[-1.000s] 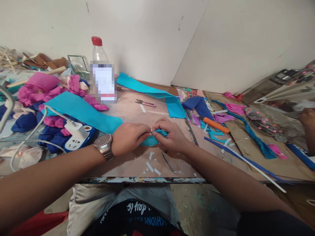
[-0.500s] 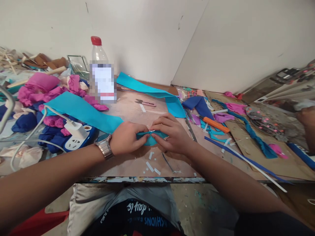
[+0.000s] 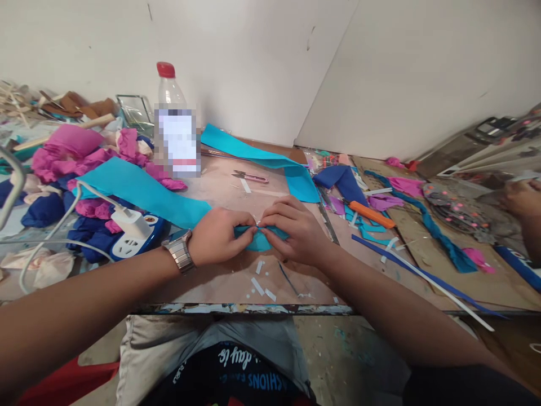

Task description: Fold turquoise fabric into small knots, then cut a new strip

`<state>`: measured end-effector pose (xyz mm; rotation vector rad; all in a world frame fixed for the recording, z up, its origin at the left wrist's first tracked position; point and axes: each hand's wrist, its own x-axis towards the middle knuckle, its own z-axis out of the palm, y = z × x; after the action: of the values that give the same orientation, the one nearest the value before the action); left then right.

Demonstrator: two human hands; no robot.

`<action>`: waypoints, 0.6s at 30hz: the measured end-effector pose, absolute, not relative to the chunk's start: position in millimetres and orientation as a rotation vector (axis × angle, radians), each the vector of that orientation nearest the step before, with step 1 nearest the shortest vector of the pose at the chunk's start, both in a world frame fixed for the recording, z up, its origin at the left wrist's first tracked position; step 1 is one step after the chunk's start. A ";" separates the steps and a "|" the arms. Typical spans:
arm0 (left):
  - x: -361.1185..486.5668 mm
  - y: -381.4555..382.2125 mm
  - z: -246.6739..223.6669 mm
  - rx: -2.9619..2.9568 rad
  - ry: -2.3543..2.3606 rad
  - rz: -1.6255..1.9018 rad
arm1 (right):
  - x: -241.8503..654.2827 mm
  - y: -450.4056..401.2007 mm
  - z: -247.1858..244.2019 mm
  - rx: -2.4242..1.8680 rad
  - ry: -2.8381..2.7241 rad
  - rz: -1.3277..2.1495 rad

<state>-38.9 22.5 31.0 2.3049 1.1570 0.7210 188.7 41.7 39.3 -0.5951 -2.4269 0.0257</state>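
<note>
Between my two hands is a turquoise fabric strip point(image 3: 259, 241), pinched and folded low over the table. My left hand point(image 3: 222, 237), with a metal watch on its wrist, grips the strip's left part between thumb and index finger. From the other side my right hand point(image 3: 295, 231) pinches it, fingertips almost touching those of the left. Fingers hide much of the held piece. A wide turquoise strip point(image 3: 143, 192) stretches left from beside my left hand; whether it joins the held piece I cannot tell. Behind my hands lies another turquoise strip point(image 3: 257, 153).
Thread snips point(image 3: 250, 177) lie beyond my hands. A power strip point(image 3: 133, 243) with a plugged-in charger, a bottle point(image 3: 169, 93) and a pile of fabric point(image 3: 67, 149) are on the left. To the right are an orange cutter point(image 3: 372, 214) and cardboard point(image 3: 406, 242). Another person's hand point(image 3: 524, 197) shows at far right.
My fingertips have shifted slightly on the turquoise strip, and the pale spot between them shows less. The other person's hand at far right has moved further into view.
</note>
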 end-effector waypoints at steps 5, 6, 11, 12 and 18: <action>-39.0 21.8 29.2 2.324 1.153 0.746 | 188.7 41.1 38.6 -0.597 -2.430 0.019; -39.2 22.0 28.5 2.344 1.154 0.753 | 188.6 41.0 38.4 -0.601 -2.431 0.023; -38.3 22.6 24.1 2.529 1.220 0.734 | 187.0 40.9 35.1 -0.648 -2.445 0.147; -37.7 22.4 23.4 2.559 1.237 0.724 | 186.8 41.2 33.9 -0.663 -2.444 0.183; -36.8 19.9 24.6 2.517 1.251 0.697 | 188.0 44.7 29.1 -0.730 -2.400 0.363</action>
<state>-36.8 19.9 24.6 2.5172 1.2514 0.6967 188.0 44.7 29.1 -0.7296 -2.4004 0.3632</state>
